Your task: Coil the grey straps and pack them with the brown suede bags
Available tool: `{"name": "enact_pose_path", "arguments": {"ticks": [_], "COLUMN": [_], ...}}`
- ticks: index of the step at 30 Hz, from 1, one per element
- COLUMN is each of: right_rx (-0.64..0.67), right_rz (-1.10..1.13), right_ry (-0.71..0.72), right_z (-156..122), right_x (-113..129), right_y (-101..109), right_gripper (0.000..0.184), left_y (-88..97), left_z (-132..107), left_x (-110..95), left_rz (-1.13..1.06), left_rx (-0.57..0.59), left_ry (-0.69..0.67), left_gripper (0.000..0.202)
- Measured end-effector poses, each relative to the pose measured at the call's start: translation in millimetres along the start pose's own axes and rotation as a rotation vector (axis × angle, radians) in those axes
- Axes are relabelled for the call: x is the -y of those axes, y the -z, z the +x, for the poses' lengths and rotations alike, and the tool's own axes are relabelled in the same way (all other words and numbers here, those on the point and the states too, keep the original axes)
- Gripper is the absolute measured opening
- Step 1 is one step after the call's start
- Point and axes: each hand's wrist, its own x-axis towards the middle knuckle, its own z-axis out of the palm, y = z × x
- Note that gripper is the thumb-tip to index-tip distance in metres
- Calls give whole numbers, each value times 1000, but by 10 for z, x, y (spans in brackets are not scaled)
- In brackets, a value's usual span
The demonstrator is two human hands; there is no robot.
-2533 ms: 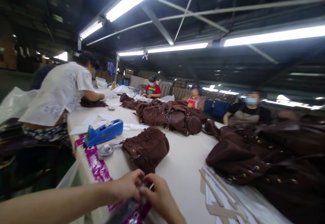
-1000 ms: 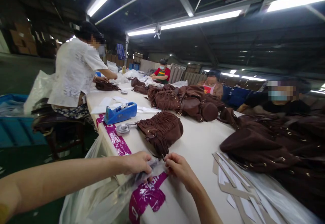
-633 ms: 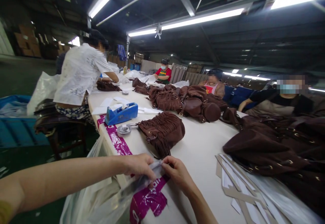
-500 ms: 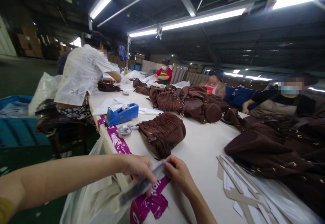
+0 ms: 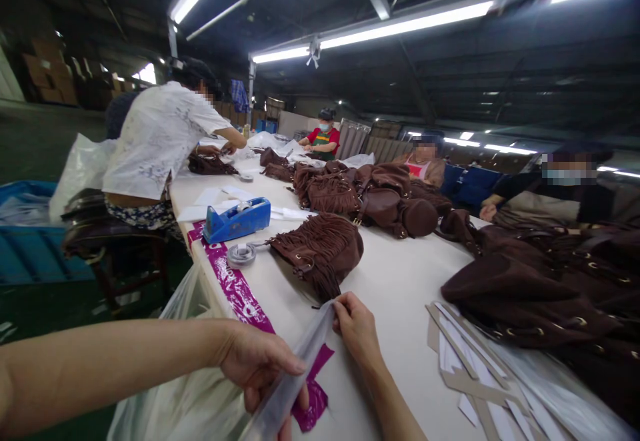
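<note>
Hands drawn apart since last frame: left hand (image 5: 260,364) low at 7 o'clock from right hand (image 5: 356,328), both clamped on clear plastic sleeve (image 5: 295,381), holding it taut; fringed suede bag (image 5: 320,251) beyond at 12 o'clock.

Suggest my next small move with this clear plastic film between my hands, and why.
Probably lay the clear plastic film flat on the cream table: your left hand and right hand hold it on edge, with bare tabletop beside them.

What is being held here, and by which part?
A strip of clear plastic film: the right hand pinches its upper end, the left hand grips it lower down.
</note>
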Motion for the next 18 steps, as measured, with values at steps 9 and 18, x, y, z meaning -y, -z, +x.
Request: {"name": "enact_pose_path", "arguments": {"ticks": [9, 18], "right_rx": [-117, -147], "right_rz": [-180, -185], "right_ry": [12, -25], "right_z": [40, 28], "right_x": [23, 51], "right_y": [-30, 13], "right_gripper": [13, 14], "left_y": [78, 23], "left_z": [212, 724], "left_x": [22, -33], "left_rz": [-33, 116], "left_rx": [-110, -398], "left_ry": [-27, -26], "left_gripper": [48, 18]}}
